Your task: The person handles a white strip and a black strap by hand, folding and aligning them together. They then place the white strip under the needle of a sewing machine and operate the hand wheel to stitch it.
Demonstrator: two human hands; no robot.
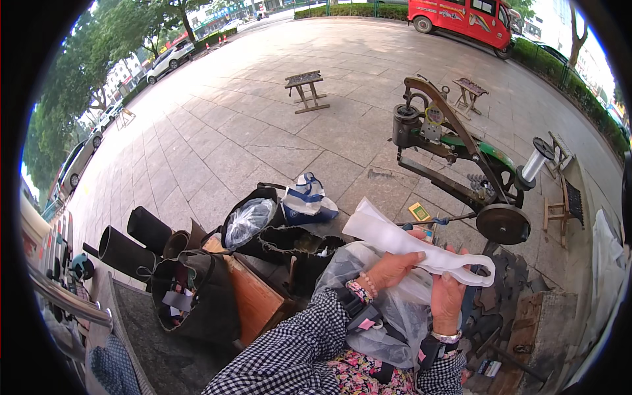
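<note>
White plastic bag (411, 247) is the thing you've got, stretched between both hands just above your lap, with the clear crinkly bag (382, 309) bunched right under it. Your left hand (392, 268) is curled shut on the middle of the white one, thumb on top, and your right hand (447, 296) is closed round the end near the cut-out handle loop. My take: keep both grips firm but let the film slide a bit, and pull it flat so the loop doesn't twist, since thin plastic like that probably tears easily at the handle.

Just past your knees there's a wooden box (247, 293) with a dark open bag (197, 296) leaning on it, and some black rolled tubes (128, 247) off to the left. A black boot (289, 240) lies beyond the box, near a blue and white bag (306, 197).

Further right stands a hand-crank stitching machine (461, 158) with a white thread spool (536, 163). All of it sits on grey stone paving (263, 118), outdoors, with little wooden stools (304, 89) further out, then a red vehicle (461, 16), parked cars and trees.
</note>
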